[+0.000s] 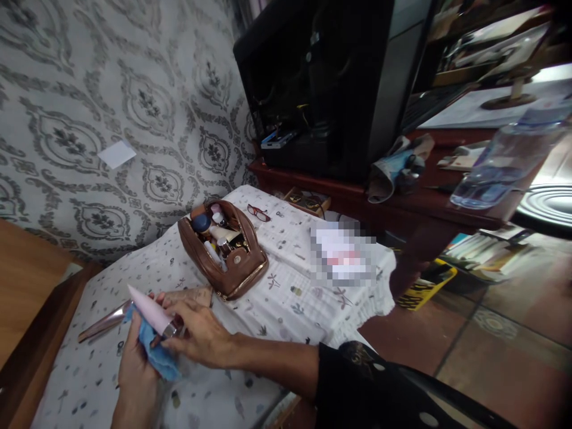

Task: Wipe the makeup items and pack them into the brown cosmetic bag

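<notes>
In the head view, at the frame's lower left, the left hand has its grip around a blue cloth cradling a pink tube, whose silver-banded end the right hand grips.

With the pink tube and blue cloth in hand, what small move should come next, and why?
Perhaps a gentle wipe of the pink tube: the left hand holds the blue cloth against it, while the right hand grips near its silver end.
</notes>
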Motion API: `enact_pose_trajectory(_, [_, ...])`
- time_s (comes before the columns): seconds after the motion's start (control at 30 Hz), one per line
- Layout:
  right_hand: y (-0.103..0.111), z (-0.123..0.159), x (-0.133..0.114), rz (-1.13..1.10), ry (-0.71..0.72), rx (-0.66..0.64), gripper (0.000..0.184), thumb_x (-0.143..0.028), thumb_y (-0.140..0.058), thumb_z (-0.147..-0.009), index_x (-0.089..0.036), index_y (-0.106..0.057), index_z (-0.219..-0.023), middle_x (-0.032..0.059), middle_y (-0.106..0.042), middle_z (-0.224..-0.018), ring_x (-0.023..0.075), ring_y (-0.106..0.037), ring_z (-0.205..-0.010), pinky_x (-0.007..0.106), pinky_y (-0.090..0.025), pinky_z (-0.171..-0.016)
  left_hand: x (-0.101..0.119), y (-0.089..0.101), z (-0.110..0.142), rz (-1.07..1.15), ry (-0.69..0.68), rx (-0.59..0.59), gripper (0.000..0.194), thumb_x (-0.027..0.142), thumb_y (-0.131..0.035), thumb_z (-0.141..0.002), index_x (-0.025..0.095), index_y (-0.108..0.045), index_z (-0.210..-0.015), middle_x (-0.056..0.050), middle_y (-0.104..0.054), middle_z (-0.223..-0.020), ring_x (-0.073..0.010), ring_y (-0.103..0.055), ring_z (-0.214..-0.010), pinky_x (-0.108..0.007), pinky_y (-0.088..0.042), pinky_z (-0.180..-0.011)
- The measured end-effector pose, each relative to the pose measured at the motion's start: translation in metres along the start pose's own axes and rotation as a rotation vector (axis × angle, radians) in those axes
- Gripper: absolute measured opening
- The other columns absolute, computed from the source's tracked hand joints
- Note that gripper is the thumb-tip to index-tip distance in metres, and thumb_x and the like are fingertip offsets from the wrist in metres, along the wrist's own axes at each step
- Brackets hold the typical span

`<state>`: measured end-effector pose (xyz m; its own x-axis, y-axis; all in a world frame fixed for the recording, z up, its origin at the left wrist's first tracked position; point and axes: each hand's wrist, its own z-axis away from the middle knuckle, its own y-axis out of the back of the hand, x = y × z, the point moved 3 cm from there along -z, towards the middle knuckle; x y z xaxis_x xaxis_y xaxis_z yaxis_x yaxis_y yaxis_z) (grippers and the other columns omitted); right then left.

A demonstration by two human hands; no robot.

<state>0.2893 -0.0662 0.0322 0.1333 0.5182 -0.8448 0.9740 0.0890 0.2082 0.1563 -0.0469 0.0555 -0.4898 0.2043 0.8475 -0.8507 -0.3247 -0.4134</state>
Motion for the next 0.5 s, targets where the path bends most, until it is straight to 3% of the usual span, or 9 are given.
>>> enact_pose_trajectory(0.1, [0.007, 0.001, -0.009, -0.025, -0.023, 0.034, 0.053, -0.038, -0.079, -0.079, -0.024, -0.056, -0.124, 0.0091, -0.063, -0.128, 0.0244, -0.063, -0.108, 0.034, -0.049, -0.092, 0.003, -0.013, 0.006, -0.121, -0.077, -0.002, 0.023, 0.035, -0.059, -0.093, 0.025, -0.074, -0.108, -0.002, -0.079, -0.098, -0.0192, -0.075, -0.081, -0.028, -0.064, -0.073])
enact_pose_trajectory(0.23, [0.017, 0.001, -0.02, -0.058, -0.032, 0.104, 0.057, -0.037, -0.08, -0.078, -0.025, -0.055, -0.128, 0.0085, -0.062, -0.132, 0.0257, -0.06, -0.114, 0.035, -0.047, -0.095, 0.01, -0.024, 0.007, -0.287, -0.184, -0.043, 0.037, 0.044, -0.072, -0.08, 0.025, -0.071, -0.112, -0.002, -0.077, -0.095, -0.025, -0.074, -0.086, -0.033, -0.064, -0.073])
enact_pose_trajectory(0.37, [0.029, 0.001, -0.028, -0.092, -0.051, 0.181, 0.059, -0.04, -0.08, -0.079, -0.025, -0.055, -0.13, 0.0073, -0.064, -0.126, 0.0246, -0.061, -0.113, 0.036, -0.047, -0.099, 0.018, -0.04, 0.007, -0.4, -0.258, -0.106, 0.056, 0.057, -0.079, -0.068, 0.023, -0.069, -0.112, -0.002, -0.075, -0.091, -0.0255, -0.073, -0.084, -0.032, -0.063, -0.07])
enact_pose_trajectory(0.5, [0.05, 0.004, -0.035, -0.084, -0.062, 0.232, 0.059, -0.041, -0.079, -0.079, -0.023, -0.055, -0.13, 0.0047, -0.065, -0.11, 0.0201, -0.063, -0.098, 0.032, -0.052, -0.087, 0.023, -0.067, 0.012, -0.542, -0.37, -0.135, 0.062, 0.064, -0.076, -0.069, 0.018, -0.071, -0.111, -0.003, -0.073, -0.083, -0.0241, -0.072, -0.081, -0.03, -0.061, -0.069])
